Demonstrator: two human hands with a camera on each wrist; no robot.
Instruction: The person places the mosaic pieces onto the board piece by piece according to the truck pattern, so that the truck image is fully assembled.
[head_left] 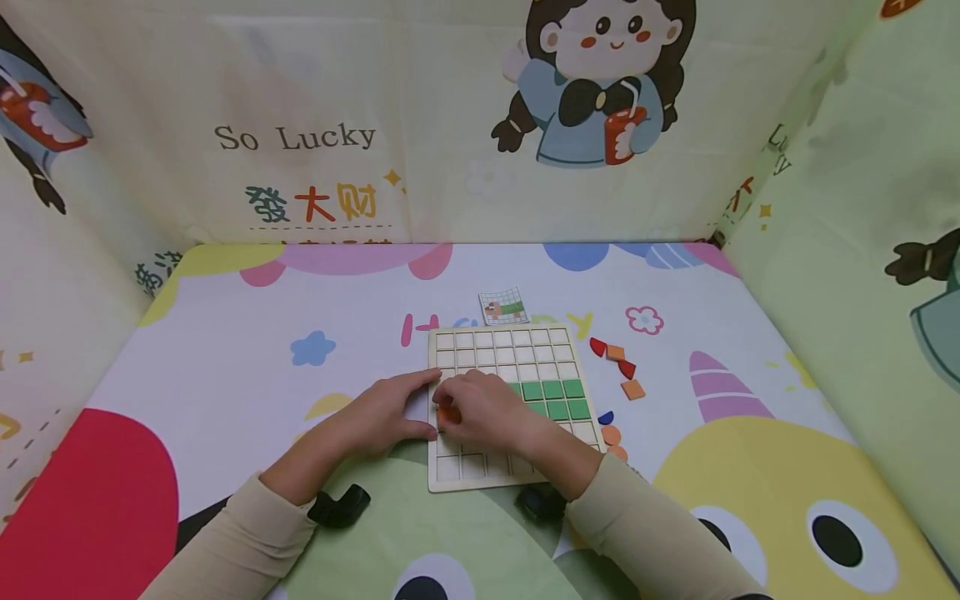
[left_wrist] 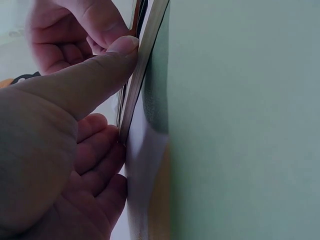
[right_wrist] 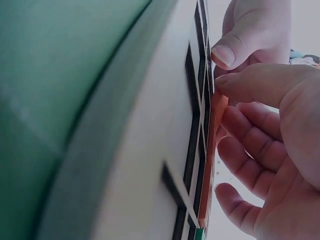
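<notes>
A pale wooden grid board (head_left: 472, 477) lies on the table, two rows of green square tiles (head_left: 552, 389) set in its right part. My left hand (head_left: 386, 412) rests at the board's left edge, thumb and fingers spread and touching the rim. Over the left squares is my right hand (head_left: 491, 412), its thumb and curled fingers pinching an orange piece (head_left: 448, 417); the fingers partly hide its shape. In the right wrist view more orange tile (right_wrist: 206, 192) shows low along the board. The left wrist view has the left thumb (left_wrist: 95, 75) against the board's side (left_wrist: 135, 95).
A small picture card (head_left: 504, 307) lies behind the board. Along the board's right side are loose red quarter-round pieces (head_left: 627, 369), orange squares (head_left: 633, 389), orange round pieces (head_left: 611, 435) and a blue piece (head_left: 606, 417). Printed cloth walls (head_left: 450, 125) stand at the back and sides.
</notes>
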